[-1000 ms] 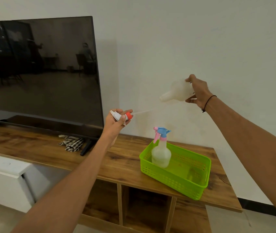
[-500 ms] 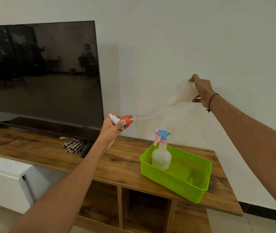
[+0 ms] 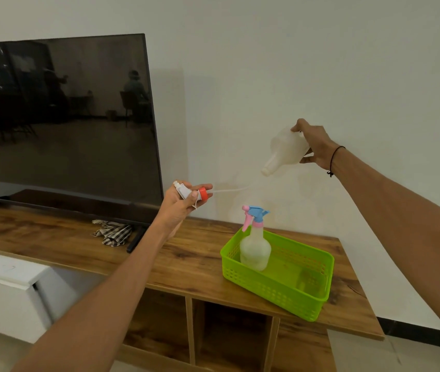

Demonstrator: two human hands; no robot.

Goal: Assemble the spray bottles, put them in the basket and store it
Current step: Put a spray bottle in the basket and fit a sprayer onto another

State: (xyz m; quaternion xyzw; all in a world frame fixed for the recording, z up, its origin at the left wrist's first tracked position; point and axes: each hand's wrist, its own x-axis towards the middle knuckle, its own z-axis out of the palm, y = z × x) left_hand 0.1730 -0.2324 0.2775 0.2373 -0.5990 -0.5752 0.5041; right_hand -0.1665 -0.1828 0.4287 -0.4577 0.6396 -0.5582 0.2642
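Observation:
My left hand (image 3: 180, 206) grips a white spray head with an orange collar (image 3: 196, 194); its thin white dip tube (image 3: 231, 189) points right toward the bottle's mouth. My right hand (image 3: 312, 147) holds a translucent white bottle (image 3: 284, 151) in the air, tilted with its neck down-left. The tube tip lies just below and left of the bottle's opening, outside it. A green plastic basket (image 3: 294, 298) sits on the wooden cabinet top, with an assembled bottle (image 3: 255, 249) with a blue and pink spray head standing in its left end.
A large dark TV (image 3: 60, 119) stands on the wooden cabinet (image 3: 186, 261) at the left. A striped cloth (image 3: 114, 232) and a dark remote (image 3: 134, 241) lie by its foot. Open shelves (image 3: 229, 334) sit under the top. A white unit (image 3: 6, 288) stands at lower left.
My right hand has lowered the bottle and tilted its neck further down toward the tube. The left hand with the spray head stayed almost still. The view shifted slightly downward.

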